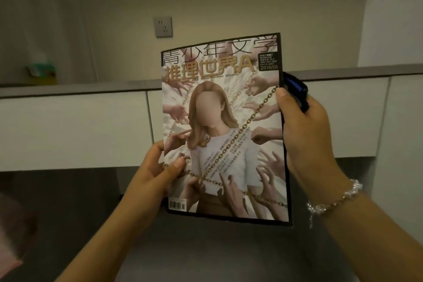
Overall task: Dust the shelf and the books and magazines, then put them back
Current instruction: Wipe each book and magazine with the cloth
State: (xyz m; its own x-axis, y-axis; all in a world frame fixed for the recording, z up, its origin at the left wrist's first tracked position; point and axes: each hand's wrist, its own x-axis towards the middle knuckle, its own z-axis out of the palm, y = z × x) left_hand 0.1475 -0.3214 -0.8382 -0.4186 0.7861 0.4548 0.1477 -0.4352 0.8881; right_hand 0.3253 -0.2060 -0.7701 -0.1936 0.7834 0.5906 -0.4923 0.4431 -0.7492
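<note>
Pinched from both sides, the magazine (225,126) stands upright between our two hands in the centre of the frame, its cover facing us. Our left hand (152,171) grips the lower left edge, thumb lying across the cover and fingers tucked behind. Our right hand (304,126) holds the right edge higher up, thumb tip pressing the cover's margin; the same hand also carries a dark blue thing (296,89) behind the magazine, possibly a duster or cloth, though too little shows for us to be sure.

The magazine's long axis runs nearly vertical, leaning slightly to the right at the top. Both hands are in contact with it, so neither needs to reach; the right, with the blue thing, is the one placed to wipe while the left steadies.

Beyond the magazine, a grey ledge (80,88) crosses the middle of the frame above white cabinet fronts (73,130). A wall socket (163,27) sits above centre, and a blurred green and yellow packet (42,73) rests on the ledge at the left.
</note>
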